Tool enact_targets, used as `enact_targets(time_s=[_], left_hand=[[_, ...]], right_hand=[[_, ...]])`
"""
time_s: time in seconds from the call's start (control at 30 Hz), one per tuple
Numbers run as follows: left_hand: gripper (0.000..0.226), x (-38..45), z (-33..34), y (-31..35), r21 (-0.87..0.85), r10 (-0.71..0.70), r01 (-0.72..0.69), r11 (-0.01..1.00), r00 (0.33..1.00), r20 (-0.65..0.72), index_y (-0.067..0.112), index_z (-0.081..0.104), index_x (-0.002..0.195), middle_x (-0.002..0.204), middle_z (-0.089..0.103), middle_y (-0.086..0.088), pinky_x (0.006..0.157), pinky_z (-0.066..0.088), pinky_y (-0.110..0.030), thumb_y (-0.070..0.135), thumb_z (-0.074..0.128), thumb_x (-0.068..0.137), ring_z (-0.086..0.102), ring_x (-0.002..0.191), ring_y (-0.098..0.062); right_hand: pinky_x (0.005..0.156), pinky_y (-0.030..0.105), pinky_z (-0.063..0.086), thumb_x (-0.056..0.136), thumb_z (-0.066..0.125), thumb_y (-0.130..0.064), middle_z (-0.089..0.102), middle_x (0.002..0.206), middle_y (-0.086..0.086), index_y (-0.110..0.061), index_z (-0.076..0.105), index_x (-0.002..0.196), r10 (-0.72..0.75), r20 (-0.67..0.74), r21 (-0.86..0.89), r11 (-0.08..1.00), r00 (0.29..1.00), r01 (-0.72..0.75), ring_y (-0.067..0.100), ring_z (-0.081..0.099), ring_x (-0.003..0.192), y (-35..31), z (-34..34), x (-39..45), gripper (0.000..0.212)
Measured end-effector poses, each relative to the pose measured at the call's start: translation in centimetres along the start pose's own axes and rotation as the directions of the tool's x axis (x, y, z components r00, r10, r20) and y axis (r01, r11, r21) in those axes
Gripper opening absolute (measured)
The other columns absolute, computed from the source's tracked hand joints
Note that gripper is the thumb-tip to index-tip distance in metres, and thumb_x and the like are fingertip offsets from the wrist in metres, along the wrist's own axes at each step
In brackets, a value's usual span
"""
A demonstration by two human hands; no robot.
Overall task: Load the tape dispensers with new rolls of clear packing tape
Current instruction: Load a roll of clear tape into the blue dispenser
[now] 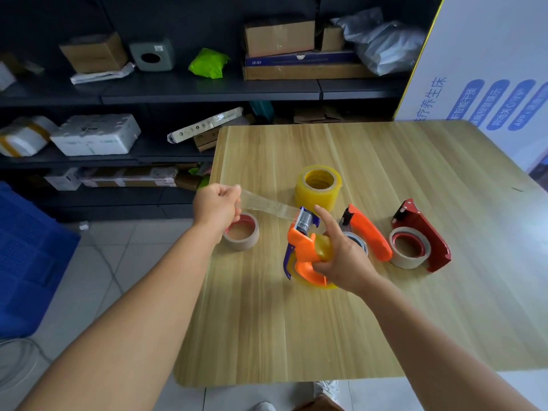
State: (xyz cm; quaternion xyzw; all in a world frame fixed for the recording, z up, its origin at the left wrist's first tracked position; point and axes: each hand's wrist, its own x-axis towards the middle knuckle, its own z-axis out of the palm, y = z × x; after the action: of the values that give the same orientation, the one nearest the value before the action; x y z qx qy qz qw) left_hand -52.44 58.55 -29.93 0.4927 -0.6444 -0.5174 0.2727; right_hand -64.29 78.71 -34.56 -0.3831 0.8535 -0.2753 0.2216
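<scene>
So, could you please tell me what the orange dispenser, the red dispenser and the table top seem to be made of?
The orange dispenser in the right hand looks like moulded plastic: smooth, uniform colour, rounded edges. The red dispenser looks like painted sheet metal, judging by its thin flat folded sides, though I cannot be sure. The table shows a pale wood grain with a matt finish, possibly laminate.

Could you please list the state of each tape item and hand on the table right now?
left hand: pinching the pulled-out tape strip
right hand: holding the orange dispenser, loaded
second orange dispenser: lying on the table
red dispenser: near-spent roll
yellow tape roll: standing alone, full
empty core: spent
</scene>
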Motion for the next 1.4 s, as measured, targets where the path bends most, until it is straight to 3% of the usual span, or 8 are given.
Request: enact_targets(time_s=[0.17,0.37,0.5,0.7,0.93,1.17,1.27,1.4], left_hand=[[0.015,-0.1,0.5,-2.0,-0.128,-0.241,0.247,0.961,0.969,0.057,0.007,0.061,0.095,0.076,0.062,-0.004,0.060,0.057,-0.030,0.023,0.059,0.094,0.057,0.060,-0.014],[0.010,-2.0,1.7,-3.5,-0.212,-0.423,0.467,0.859,0.879,0.219,0.015,0.056,0.087,0.073,0.054,-0.002,0.061,0.054,-0.030,0.021,0.057,0.094,0.052,0.060,-0.014],[0.007,-2.4,2.0,-4.4,-0.270,-0.469,0.532,0.802,0.842,0.266,0.016,0.055,0.100,0.080,0.053,-0.003,0.061,0.054,-0.028,0.019,0.057,0.094,0.054,0.063,-0.014],[0.014,-2.6,0.9,-5.2,-0.502,-0.464,0.559,0.660,0.829,0.312,0.022,0.060,0.090,0.076,0.054,-0.002,0.065,0.052,-0.030,0.008,0.061,0.090,0.055,0.067,-0.014],[0.009,-3.7,0.7,-6.2,-0.571,-0.545,0.675,0.466,0.728,0.416,0.013,0.062,0.096,0.071,0.051,-0.005,0.065,0.052,-0.033,0.012,0.066,0.087,0.052,0.060,-0.015],[0.018,-4.7,1.3,-5.4,-0.711,-0.435,0.471,0.522,0.864,0.253,0.027,0.066,0.092,0.081,0.062,0.006,0.071,0.043,-0.023,0.010,0.064,0.088,0.052,0.072,-0.006],[0.012,-4.7,1.0,-5.5,-0.736,-0.413,0.459,0.497,0.871,0.265,0.027,0.069,0.098,0.085,0.059,0.008,0.070,0.043,-0.024,0.022,0.066,0.088,0.049,0.073,-0.007],[0.034,-4.8,0.8,-6.4,-0.731,-0.407,0.520,0.441,0.842,0.354,0.024,0.069,0.106,0.079,0.050,0.004,0.062,0.045,-0.026,0.050,0.056,0.090,0.044,0.067,-0.011]], right_hand=[[0.051,0.030,0.051,0.070,0.069,-0.008,0.064,0.091,0.013,-0.059,0.009,0.139,-0.032,-0.050,0.110,0.993,0.998,0.037,0.019,0.062,0.062,-1.0,-1.2,-0.1,0.104],[0.047,0.024,0.046,0.073,0.068,-0.007,0.058,0.076,0.012,-0.067,0.010,0.135,-0.122,-0.050,0.225,0.966,0.991,0.130,0.012,0.050,0.049,-2.5,-2.1,-0.2,0.104],[0.050,0.027,0.044,0.077,0.062,-0.008,0.045,0.058,-0.003,-0.068,0.019,0.133,-0.173,-0.004,0.216,0.962,0.985,0.170,0.010,0.046,0.047,-3.0,-2.1,0.2,0.093],[0.044,0.021,0.039,0.078,0.058,-0.005,0.044,0.056,0.000,-0.069,0.024,0.127,-0.127,-0.011,0.238,0.963,0.992,0.126,0.009,0.043,0.043,-3.4,-1.7,0.6,0.087],[0.053,0.029,0.046,0.078,0.058,-0.008,0.049,0.057,-0.005,-0.066,0.023,0.131,-0.071,0.026,0.245,0.968,0.997,0.063,0.011,0.049,0.048,-4.4,-0.7,1.1,0.086],[0.049,0.026,0.043,0.080,0.059,-0.008,0.047,0.060,-0.001,-0.063,0.021,0.135,-0.029,0.042,0.259,0.966,0.999,0.017,0.012,0.049,0.050,-5.2,-0.6,1.4,0.086],[0.049,0.026,0.042,0.080,0.059,-0.009,0.049,0.061,-0.001,-0.063,0.021,0.134,-0.025,0.040,0.257,0.966,0.999,0.014,0.011,0.049,0.050,-5.6,-0.8,1.5,0.086],[0.051,0.029,0.045,0.080,0.059,-0.010,0.052,0.063,0.001,-0.064,0.021,0.134,-0.013,0.032,0.232,0.973,0.999,0.005,0.015,0.052,0.053,-6.1,-0.8,1.5,0.085]])
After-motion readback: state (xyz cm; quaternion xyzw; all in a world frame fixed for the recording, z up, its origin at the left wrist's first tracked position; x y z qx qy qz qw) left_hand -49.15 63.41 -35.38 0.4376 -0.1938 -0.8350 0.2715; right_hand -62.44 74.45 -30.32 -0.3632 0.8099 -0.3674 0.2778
